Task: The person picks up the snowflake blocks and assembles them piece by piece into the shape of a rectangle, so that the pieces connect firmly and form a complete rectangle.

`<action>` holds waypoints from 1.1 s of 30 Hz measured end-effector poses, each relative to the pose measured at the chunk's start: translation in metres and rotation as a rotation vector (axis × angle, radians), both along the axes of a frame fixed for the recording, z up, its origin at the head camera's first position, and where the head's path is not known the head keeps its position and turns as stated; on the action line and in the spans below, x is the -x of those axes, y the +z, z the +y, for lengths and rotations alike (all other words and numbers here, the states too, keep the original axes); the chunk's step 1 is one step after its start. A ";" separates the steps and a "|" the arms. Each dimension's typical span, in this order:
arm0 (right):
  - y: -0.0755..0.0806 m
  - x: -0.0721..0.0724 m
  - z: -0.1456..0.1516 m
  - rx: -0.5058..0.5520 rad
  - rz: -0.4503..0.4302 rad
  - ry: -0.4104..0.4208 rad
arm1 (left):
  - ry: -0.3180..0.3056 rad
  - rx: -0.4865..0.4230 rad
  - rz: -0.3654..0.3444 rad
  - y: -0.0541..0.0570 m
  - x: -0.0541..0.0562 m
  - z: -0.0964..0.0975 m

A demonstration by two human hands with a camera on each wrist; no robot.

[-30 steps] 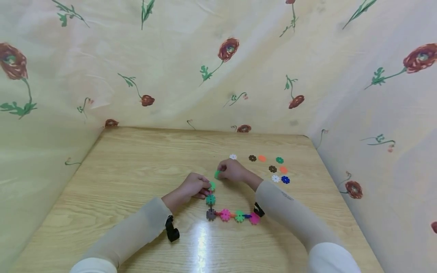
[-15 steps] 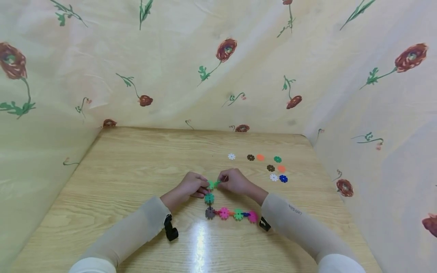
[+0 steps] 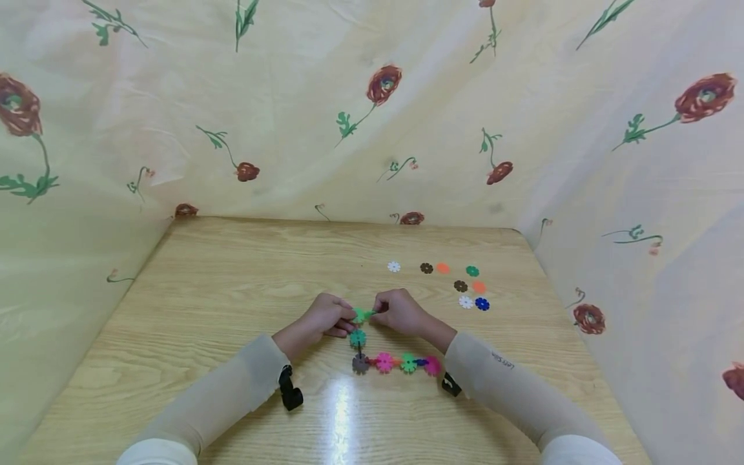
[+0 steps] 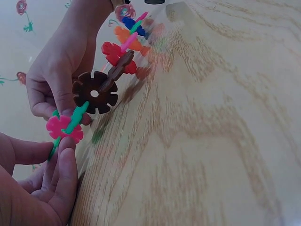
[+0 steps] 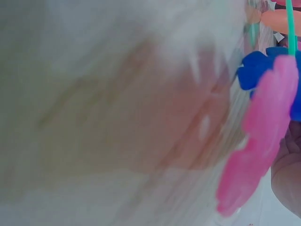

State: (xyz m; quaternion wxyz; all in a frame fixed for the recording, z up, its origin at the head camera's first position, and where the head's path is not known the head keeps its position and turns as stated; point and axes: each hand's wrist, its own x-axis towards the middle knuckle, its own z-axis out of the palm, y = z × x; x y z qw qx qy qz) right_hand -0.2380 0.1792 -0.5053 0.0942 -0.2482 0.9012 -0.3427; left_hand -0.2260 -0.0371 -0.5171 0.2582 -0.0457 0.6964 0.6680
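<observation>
An L-shaped chain of flower-shaped snap discs lies on the table, with a brown disc (image 3: 360, 363) at its corner and a pink disc (image 3: 432, 366) ending the right arm. At the far end, my left hand (image 3: 327, 316) pinches a light green disc (image 3: 359, 316) between thumb and fingers. Opposite it, my right hand (image 3: 401, 312) pinches another green disc, whose edge meets the first one; fingers hide most of it. The left wrist view shows a pink connecting disc (image 4: 59, 126) close to both hands' fingertips, followed by a green one (image 4: 77, 117).
Loose discs lie at the back right: a white disc (image 3: 394, 266), brown disc (image 3: 427, 268), orange disc (image 3: 443, 267), green disc (image 3: 473, 271), blue disc (image 3: 482, 303) and several others. Flowered cloth (image 3: 279, 116) walls the back and sides of the table (image 3: 244, 258).
My right hand has come down and left with its green disc to the chain's far end, where the two green discs now meet. My left hand has stayed almost still.
</observation>
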 end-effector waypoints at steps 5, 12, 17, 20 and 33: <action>0.001 -0.002 -0.001 0.018 0.007 0.005 | -0.004 0.001 -0.002 -0.002 0.000 0.000; 0.001 -0.004 -0.003 0.030 0.010 0.018 | -0.013 0.012 -0.013 -0.001 -0.001 -0.002; -0.001 -0.004 -0.004 0.032 0.015 0.010 | -0.001 0.013 -0.028 0.000 0.000 -0.001; -0.001 -0.004 -0.006 0.036 0.009 0.001 | 0.015 0.007 -0.035 0.001 -0.001 0.000; 0.001 -0.006 -0.012 0.077 -0.014 -0.008 | 0.060 0.023 -0.011 0.001 -0.002 0.002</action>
